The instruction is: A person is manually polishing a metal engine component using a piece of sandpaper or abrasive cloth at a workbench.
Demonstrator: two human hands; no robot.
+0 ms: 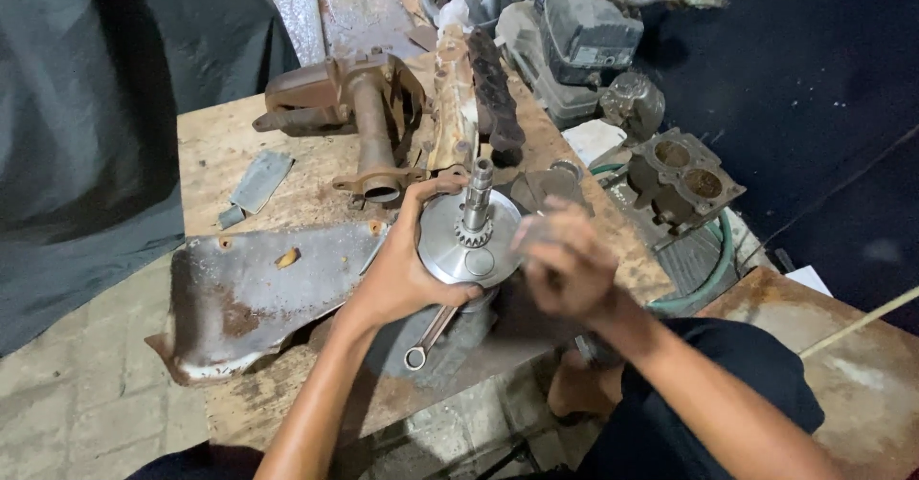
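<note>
We clamp the crankshaft (469,241) upright with left hand (407,274); right hand (560,265) at 3 o'clock is blurred (grip unreadable). Keep shaft vertical.

We are in a rough mechanic's workshop. Our wooden desk (239,145) is stained and scarred, and it carries rusty cast housings (349,107), a bent, corroded metal sheet (249,298) and a combination wrench (428,338). A small engine (574,40) and a bare cylinder block (684,178) sit just beyond it, beside a green hose (713,274) on a concrete floor (67,394).
</note>
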